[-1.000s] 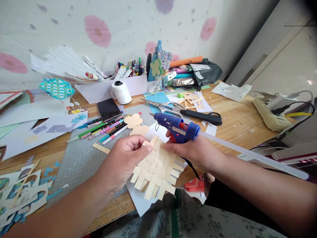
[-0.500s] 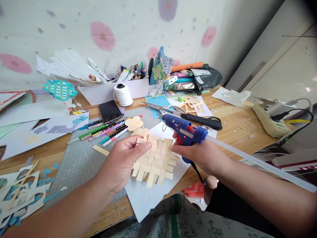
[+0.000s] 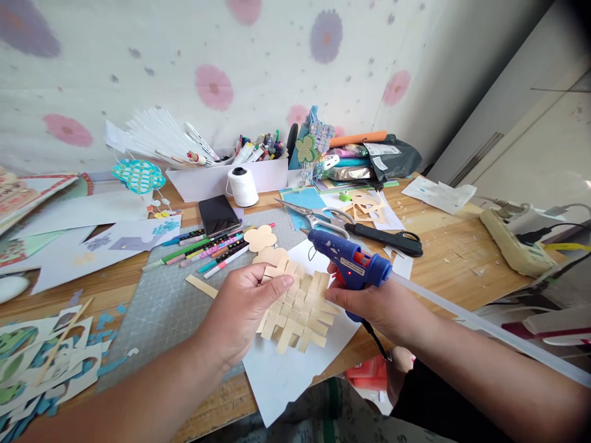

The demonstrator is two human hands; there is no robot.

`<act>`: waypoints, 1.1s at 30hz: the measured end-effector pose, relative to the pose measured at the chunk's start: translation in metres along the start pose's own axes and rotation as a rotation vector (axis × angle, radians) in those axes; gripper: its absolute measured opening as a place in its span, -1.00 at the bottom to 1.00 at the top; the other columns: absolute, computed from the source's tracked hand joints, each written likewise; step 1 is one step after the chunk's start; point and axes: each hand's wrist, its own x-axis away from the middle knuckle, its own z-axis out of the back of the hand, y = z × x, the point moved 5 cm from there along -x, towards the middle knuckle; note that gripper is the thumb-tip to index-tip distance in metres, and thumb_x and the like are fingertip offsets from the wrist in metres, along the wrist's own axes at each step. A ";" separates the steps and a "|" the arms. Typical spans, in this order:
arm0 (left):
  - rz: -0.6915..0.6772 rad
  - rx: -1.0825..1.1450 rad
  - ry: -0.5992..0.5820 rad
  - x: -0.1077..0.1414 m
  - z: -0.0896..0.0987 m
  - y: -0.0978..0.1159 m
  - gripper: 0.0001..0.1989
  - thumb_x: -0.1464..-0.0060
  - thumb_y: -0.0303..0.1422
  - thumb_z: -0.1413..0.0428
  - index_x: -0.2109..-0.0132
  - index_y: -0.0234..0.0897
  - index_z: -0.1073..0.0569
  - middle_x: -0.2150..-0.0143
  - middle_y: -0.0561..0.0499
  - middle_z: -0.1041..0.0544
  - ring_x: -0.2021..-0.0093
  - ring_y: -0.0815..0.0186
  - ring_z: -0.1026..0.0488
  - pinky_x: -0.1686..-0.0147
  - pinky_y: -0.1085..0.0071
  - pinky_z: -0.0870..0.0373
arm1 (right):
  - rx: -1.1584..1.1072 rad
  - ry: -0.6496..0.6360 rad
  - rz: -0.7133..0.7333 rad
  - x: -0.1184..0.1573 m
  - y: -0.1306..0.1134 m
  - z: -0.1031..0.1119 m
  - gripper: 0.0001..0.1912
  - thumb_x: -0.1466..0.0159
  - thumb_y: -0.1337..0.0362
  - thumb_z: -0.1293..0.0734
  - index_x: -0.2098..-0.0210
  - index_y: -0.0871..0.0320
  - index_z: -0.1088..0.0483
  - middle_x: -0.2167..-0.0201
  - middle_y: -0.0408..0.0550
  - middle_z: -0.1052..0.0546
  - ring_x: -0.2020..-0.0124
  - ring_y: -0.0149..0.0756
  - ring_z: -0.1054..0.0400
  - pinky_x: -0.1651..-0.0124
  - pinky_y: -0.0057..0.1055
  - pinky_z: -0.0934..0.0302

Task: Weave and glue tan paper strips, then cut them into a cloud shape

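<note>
My left hand [image 3: 240, 307] pinches the upper left edge of a woven mat of cream paper strips [image 3: 298, 307], thumb on top. The mat is tilted above a white sheet [image 3: 272, 387], its strip ends loose at the right and bottom. My right hand [image 3: 378, 301] is wrapped round a blue glue gun [image 3: 348, 261], whose nozzle points up and left, past the mat's top edge. A long clear glue stick [image 3: 484, 326] runs out of its back over my right forearm. Cream cloud-shaped cutouts [image 3: 260, 239] lie just behind the mat.
Behind the hands are scissors [image 3: 318, 216], a black-handled cutter [image 3: 385, 239], markers [image 3: 207, 249], a phone [image 3: 218, 215] and a thread spool [image 3: 242, 187]. Paper scraps [image 3: 46, 357] lie at the left on the wooden table [image 3: 447, 264]. A power strip [image 3: 512, 243] sits at the right.
The view has shifted, so the tabletop items appear further right and slightly lower. Both hands keep their holds on the mat and glue gun.
</note>
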 end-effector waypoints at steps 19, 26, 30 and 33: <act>-0.378 -0.635 0.053 0.007 0.005 0.028 -0.65 -0.15 -0.17 -0.04 0.53 -0.24 -0.38 0.58 0.13 -0.19 0.51 0.36 -0.12 0.52 0.45 -0.06 | 0.181 -0.132 0.265 0.022 -0.023 0.029 -0.88 -0.14 0.17 -0.40 0.39 0.06 -0.41 0.49 -0.12 -0.49 0.51 -0.25 -0.36 0.50 -0.37 -0.22; -0.447 -0.728 0.121 0.009 0.006 0.034 -0.68 -0.15 -0.21 -0.04 0.52 -0.24 -0.43 0.59 0.13 -0.25 0.52 0.36 -0.17 0.52 0.47 -0.10 | 0.382 -0.155 0.410 0.027 -0.030 0.025 -0.94 -0.15 0.30 -0.31 0.43 0.07 -0.31 0.46 -0.14 -0.42 0.46 -0.27 -0.32 0.40 -0.34 -0.22; -0.466 -0.736 0.124 0.009 0.006 0.036 -0.69 -0.15 -0.22 -0.03 0.50 -0.24 -0.46 0.60 0.14 -0.25 0.54 0.36 -0.17 0.53 0.48 -0.09 | 0.432 -0.210 0.495 0.031 -0.036 0.021 -0.88 -0.12 0.41 -0.32 0.41 0.06 -0.31 0.45 -0.17 -0.40 0.45 -0.33 -0.31 0.40 -0.40 -0.19; -0.485 -0.720 0.122 0.010 0.005 0.037 -0.73 -0.15 -0.25 -0.05 0.47 -0.22 -0.49 0.60 0.14 -0.31 0.54 0.36 -0.18 0.53 0.48 -0.09 | 0.421 -0.241 0.506 0.033 -0.036 0.018 -0.85 -0.09 0.46 -0.31 0.42 0.07 -0.31 0.44 -0.17 -0.40 0.44 -0.33 -0.31 0.40 -0.41 -0.18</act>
